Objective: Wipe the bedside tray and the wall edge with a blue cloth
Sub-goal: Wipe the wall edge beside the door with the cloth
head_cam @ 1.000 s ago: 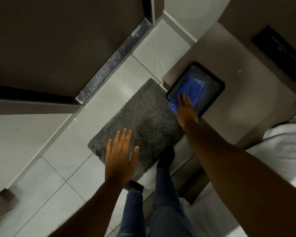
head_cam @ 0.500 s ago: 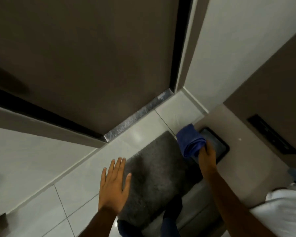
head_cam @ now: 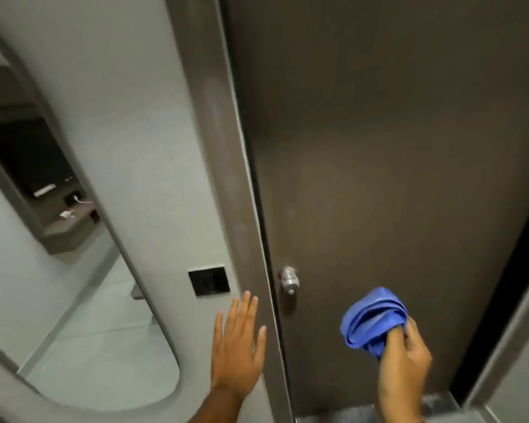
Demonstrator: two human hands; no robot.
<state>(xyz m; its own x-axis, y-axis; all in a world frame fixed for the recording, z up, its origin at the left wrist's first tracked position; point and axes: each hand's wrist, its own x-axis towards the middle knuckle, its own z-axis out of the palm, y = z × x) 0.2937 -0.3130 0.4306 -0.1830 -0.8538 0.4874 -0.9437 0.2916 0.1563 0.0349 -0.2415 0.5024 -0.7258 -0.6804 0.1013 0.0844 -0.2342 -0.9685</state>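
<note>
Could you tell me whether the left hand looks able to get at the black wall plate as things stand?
Probably yes. The left hand is open and flat, fingertips just below and right of the black wall plate, with only bare wall between. The right hand holds the blue cloth well clear.

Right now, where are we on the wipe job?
Tray is out of view, so its wipe can't be confirmed. In hand: right hand grips the bunched blue cloth, off any surface, before the door. Left hand open. Left: wall edge.
</note>
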